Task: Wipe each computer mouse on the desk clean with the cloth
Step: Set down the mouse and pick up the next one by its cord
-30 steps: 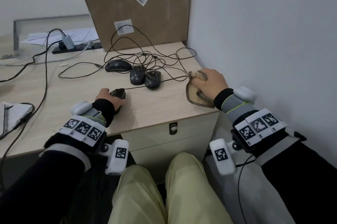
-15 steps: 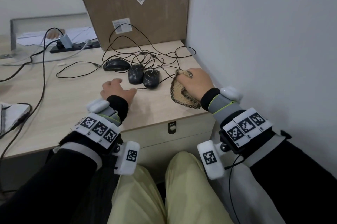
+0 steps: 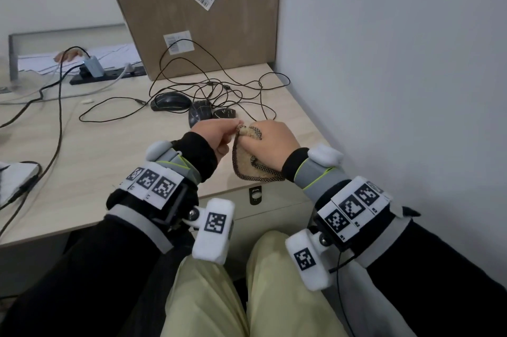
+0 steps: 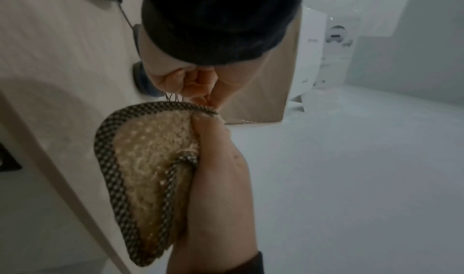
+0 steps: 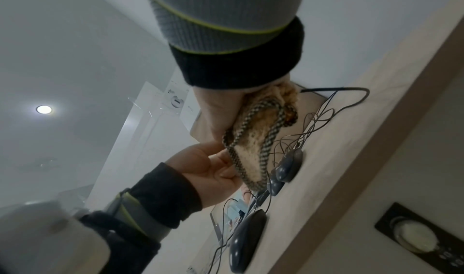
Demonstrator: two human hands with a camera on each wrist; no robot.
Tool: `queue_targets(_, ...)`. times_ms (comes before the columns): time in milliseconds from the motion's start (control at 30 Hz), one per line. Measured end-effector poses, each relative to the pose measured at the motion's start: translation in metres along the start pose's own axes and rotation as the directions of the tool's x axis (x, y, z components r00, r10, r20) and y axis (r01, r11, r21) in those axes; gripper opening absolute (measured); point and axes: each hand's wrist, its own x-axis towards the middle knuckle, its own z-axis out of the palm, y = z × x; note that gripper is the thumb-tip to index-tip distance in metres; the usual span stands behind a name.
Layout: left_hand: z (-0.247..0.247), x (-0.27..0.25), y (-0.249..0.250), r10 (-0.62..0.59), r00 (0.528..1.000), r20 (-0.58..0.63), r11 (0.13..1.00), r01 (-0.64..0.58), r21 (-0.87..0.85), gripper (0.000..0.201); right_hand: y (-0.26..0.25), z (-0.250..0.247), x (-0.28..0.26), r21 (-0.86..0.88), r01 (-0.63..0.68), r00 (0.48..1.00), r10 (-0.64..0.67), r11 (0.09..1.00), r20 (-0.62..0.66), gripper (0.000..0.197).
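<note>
A beige woven cloth (image 3: 248, 163) with a checked dark border hangs above the desk's front edge, held by both hands. My right hand (image 3: 270, 141) grips it in a fist. My left hand (image 3: 237, 126) pinches its top edge between thumb and fingers, which the left wrist view shows on the cloth (image 4: 150, 159). Three dark wired mice (image 3: 170, 102) (image 3: 200, 115) (image 3: 225, 113) lie just beyond the hands. In the right wrist view another mouse (image 5: 247, 236) lies nearer the desk edge, below the cloth (image 5: 253, 159); in the head view my left arm hides it.
Tangled mouse cables (image 3: 219, 89) spread behind the mice on the light wood desk (image 3: 96, 161). A large cardboard box (image 3: 205, 21) leans at the back, and a wall closes the right side. A power strip (image 3: 109, 76) with cables lies back left. A drawer lock (image 3: 255, 195) sits below the edge.
My left hand has let go of the nearest mouse and moved right to pinch the cloth. My right hand has lifted the cloth off the desk and brought it left.
</note>
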Motion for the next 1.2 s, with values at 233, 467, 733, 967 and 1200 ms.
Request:
queue_targets(233,-0.043,0.022,0.006,0.116,0.949,-0.293,0.983,-0.068,0.168,0.023,0.033,-0.013,-0.008,-0.027,-0.09,0.994,0.089,0.996,-0.06,0.026)
queue_targets(467,-0.078,0.036,0.004,0.109,0.906,-0.409,0.972,-0.011,0.235,0.026,0.06,-0.035,-0.004,0.174,-0.229,0.908,0.274,0.958,-0.317,0.023)
queue_targets(733,-0.042,0.025,-0.006,0.317,0.905,-0.284,0.904,-0.198,0.378,0.021,0.041,-0.027,0.002,0.209,-0.139,0.935,0.198,0.968,-0.295,0.027)
queue_targets(967,-0.023,0.006,-0.006,0.448,0.885,-0.13,0.818,-0.346,0.459,0.025,0.037,-0.013,0.007,0.074,-0.203,0.963,0.213,0.976,-0.163,0.036)
queue_targets(1200,-0.02,0.0,-0.01,0.365,0.924,0.112,0.683,-0.347,0.643,0.042,0.024,-0.005,0.005,-0.009,-0.173,0.981,0.171,0.985,-0.092,0.03)
